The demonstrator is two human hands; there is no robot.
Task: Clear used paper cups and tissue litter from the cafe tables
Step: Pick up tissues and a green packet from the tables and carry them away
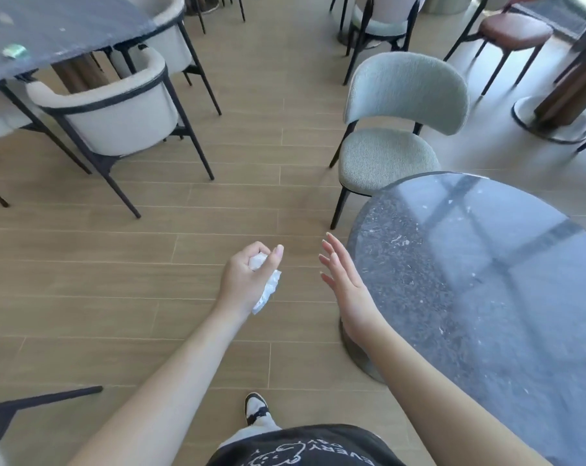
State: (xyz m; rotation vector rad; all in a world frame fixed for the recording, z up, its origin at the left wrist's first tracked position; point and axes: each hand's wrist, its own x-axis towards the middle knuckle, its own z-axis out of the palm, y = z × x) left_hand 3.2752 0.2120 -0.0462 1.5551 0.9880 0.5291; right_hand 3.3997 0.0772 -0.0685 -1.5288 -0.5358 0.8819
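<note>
My left hand [248,280] grips a crumpled white tissue [268,290] over the wooden floor, with part of the tissue hanging out below my palm. My right hand [345,280] is held out with straight fingers and holds nothing, just left of the round dark marble table [486,297]. Nothing lies on the part of that table I can see. On the dark rectangular table [59,31] at the far left rests a small greenish piece of litter [15,51], blurred.
A grey-green chair [395,129] stands behind the round table. Cream armchairs [117,112] with black legs ring the left table. More chairs and a table base [553,119] are at the back right. Open wooden floor runs up the middle. My shoe [256,406] is below.
</note>
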